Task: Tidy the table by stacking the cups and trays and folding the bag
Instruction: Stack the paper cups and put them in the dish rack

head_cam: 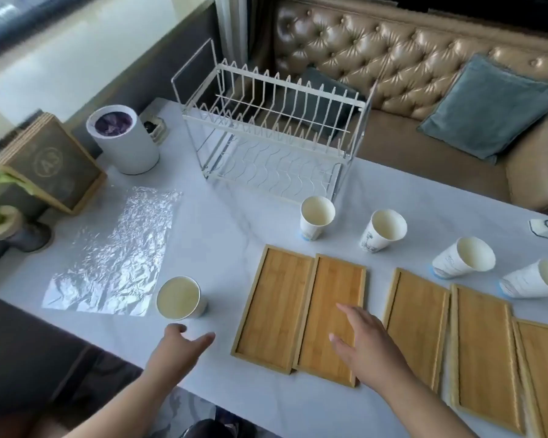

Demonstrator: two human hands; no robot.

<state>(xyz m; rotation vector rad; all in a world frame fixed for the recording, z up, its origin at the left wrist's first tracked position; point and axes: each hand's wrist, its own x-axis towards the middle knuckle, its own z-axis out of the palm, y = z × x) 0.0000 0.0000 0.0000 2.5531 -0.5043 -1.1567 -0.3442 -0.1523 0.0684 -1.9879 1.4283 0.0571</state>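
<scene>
Several bamboo trays lie side by side on the white table, the leftmost tray (274, 306) touching the second tray (329, 311). My right hand (366, 346) hovers open over the second tray's near right part, fingers spread. My left hand (179, 341) is open just in front of an upright paper cup (179, 298), not touching it. Several more paper cups stand behind the trays, such as one upright cup (316, 216) and a cup further right (382, 230). A crinkled clear plastic bag (114, 254) lies flat at the left.
A white wire dish rack (266, 131) stands at the back of the table. A white cylinder (124, 140), a wooden box (51, 165) and a potted plant (0, 216) sit at the far left. A tufted sofa with a blue cushion (491, 109) runs behind.
</scene>
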